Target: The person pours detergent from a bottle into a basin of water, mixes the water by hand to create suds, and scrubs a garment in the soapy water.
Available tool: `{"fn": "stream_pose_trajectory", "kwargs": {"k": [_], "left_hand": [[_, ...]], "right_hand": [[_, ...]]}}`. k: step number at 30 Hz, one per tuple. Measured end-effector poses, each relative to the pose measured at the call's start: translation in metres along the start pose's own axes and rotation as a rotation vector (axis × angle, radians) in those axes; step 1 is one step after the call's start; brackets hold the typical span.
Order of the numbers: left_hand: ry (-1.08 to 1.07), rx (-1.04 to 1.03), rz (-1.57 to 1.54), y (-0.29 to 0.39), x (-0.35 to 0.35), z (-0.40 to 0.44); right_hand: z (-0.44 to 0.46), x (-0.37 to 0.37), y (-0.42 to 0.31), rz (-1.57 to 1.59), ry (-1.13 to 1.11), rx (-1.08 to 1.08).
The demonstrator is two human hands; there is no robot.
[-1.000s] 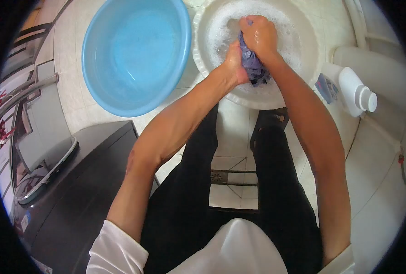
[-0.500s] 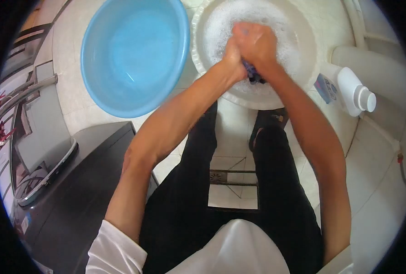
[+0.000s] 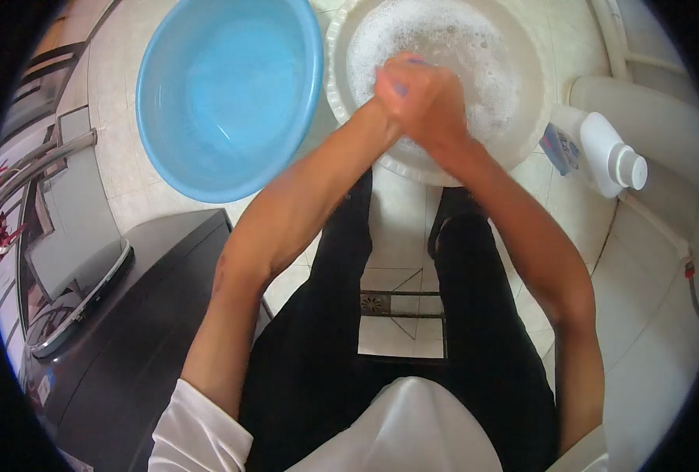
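Observation:
Over the white basin (image 3: 338,98) full of suds, my two hands are clasped together around a wet purple cloth (image 3: 399,89). Only small bits of the cloth show between the fingers, so its kind is hidden. My right hand (image 3: 434,101) lies on top, its fingers wrapped round the bundle. Beneath and to the left of it, my left hand (image 3: 387,108) is closed against the same cloth and mostly covered. White foam (image 3: 483,59) floats on the cloudy water beyond the hands.
A blue basin (image 3: 151,126) stands on the tiled floor to the left. At right are a white bottle (image 3: 601,149) with a cap and a pale pipe (image 3: 632,118). A dark glossy surface (image 3: 129,315) lies at lower left; a floor drain (image 3: 375,304) shows between my legs.
My clasped hands have shifted slightly left and toward me. The dark patterned part of the cloth that hung below them is now out of sight.

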State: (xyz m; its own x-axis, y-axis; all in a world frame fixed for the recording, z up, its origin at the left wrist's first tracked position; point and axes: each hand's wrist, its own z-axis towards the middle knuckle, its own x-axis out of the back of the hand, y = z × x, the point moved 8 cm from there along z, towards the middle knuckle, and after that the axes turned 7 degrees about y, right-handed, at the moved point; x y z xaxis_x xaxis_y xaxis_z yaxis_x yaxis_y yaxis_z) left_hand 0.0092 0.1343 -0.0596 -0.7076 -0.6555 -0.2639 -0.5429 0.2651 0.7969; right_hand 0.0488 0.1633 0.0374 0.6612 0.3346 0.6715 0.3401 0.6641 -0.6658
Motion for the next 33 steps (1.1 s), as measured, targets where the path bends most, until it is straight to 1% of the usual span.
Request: {"fn": "stream_pose_trajectory", "kwargs": {"k": [2, 3, 4, 5, 8, 9, 10, 11, 12, 13, 15, 16, 17, 18, 19, 20, 21, 22, 23, 24, 25, 27, 28, 29, 30, 31, 32, 33], "left_hand": [[0.134, 0.517, -0.419, -0.013, -0.023, -0.011], [0.138, 0.513, -0.417, -0.013, -0.026, -0.013], [0.137, 0.538, -0.511, -0.013, -0.030, -0.014], [0.133, 0.566, -0.604, -0.014, -0.033, -0.016], [0.095, 0.560, -0.641, -0.012, -0.031, -0.006], [0.071, 0.549, -0.679, -0.013, -0.028, 0.002], [-0.217, 0.249, -0.459, -0.039, -0.015, 0.043], [-0.429, -0.171, -0.234, -0.058, 0.001, 0.074], [-0.535, -0.539, -0.152, -0.084, 0.023, 0.097], [-0.532, -0.534, -0.152, -0.061, 0.026, 0.080], [-0.804, 0.510, -0.955, -0.044, 0.014, 0.039], [-0.804, 0.514, -0.956, -0.041, 0.009, 0.032], [-0.759, 0.515, -0.981, -0.039, 0.002, 0.029], [-0.716, 0.512, -1.007, -0.035, -0.007, 0.026], [-0.719, 0.506, -1.009, -0.014, -0.029, 0.007], [-0.324, 0.539, -0.863, -0.004, -0.041, -0.007], [0.063, 0.556, -0.692, -0.003, -0.032, -0.016], [0.064, 0.551, -0.683, -0.003, -0.034, -0.014], [0.069, 0.532, -0.654, -0.003, -0.033, -0.013], [0.070, 0.521, -0.625, -0.004, -0.033, -0.014], [0.067, 0.526, -0.624, -0.004, -0.033, -0.014], [0.110, 0.575, -0.683, -0.002, -0.028, -0.009], [-0.059, 0.332, -0.445, -0.026, -0.009, 0.023], [-0.161, 0.040, -0.175, -0.048, 0.011, 0.051], [-0.188, -0.238, 0.021, -0.069, 0.031, 0.074], [-0.187, -0.233, 0.019, -0.058, 0.035, 0.068], [-0.509, 0.145, -0.417, -0.058, 0.020, 0.053], [-0.815, 0.534, -0.851, -0.039, -0.001, 0.024]], "right_hand": [[0.023, -0.001, 0.032, -0.120, 0.131, 0.047], [0.037, -0.003, 0.064, -0.090, 0.125, -0.169], [0.046, -0.004, 0.087, -0.055, 0.118, -0.387], [0.050, -0.006, 0.089, -0.050, 0.122, -0.390], [0.055, -0.005, 0.083, -0.031, 0.077, -0.366], [0.052, -0.007, 0.069, -0.012, 0.024, -0.325], [0.044, -0.010, 0.054, 0.009, -0.032, -0.288], [0.033, -0.009, 0.039, 0.012, -0.035, -0.287], [0.020, -0.008, 0.019, 0.012, -0.049, -0.227], [0.009, -0.006, 0.003, 0.012, -0.064, -0.169], [0.002, 0.005, -0.016, 0.050, -0.078, -0.147], [0.000, 0.007, -0.022, 0.088, -0.088, -0.125], [0.001, 0.004, -0.016, 0.087, -0.088, -0.127], [0.009, -0.001, -0.006, -0.016, -0.054, -0.044], [0.019, -0.004, 0.006, -0.121, -0.020, 0.042], [0.034, -0.005, 0.039, -0.060, 0.038, -0.137], [0.044, -0.005, 0.071, 0.004, 0.100, -0.318], [0.051, -0.004, 0.081, 0.011, 0.108, -0.318], [0.054, -0.007, 0.093, 0.003, 0.053, -0.339], [0.053, -0.006, 0.095, -0.011, -0.002, -0.367], [0.048, -0.005, 0.091, -0.014, 0.000, -0.372], [0.037, -0.004, 0.065, 0.027, 0.036, -0.269], [0.025, -0.001, 0.048, 0.029, 0.031, -0.265], [0.011, 0.003, 0.020, 0.085, 0.035, -0.183], [0.001, 0.006, -0.002, 0.139, 0.040, -0.101], [-0.003, 0.009, -0.012, 0.139, 0.037, -0.106], [-0.006, 0.013, -0.019, 0.134, 0.012, -0.126], [-0.006, 0.014, -0.022, 0.131, -0.009, -0.142]]}}
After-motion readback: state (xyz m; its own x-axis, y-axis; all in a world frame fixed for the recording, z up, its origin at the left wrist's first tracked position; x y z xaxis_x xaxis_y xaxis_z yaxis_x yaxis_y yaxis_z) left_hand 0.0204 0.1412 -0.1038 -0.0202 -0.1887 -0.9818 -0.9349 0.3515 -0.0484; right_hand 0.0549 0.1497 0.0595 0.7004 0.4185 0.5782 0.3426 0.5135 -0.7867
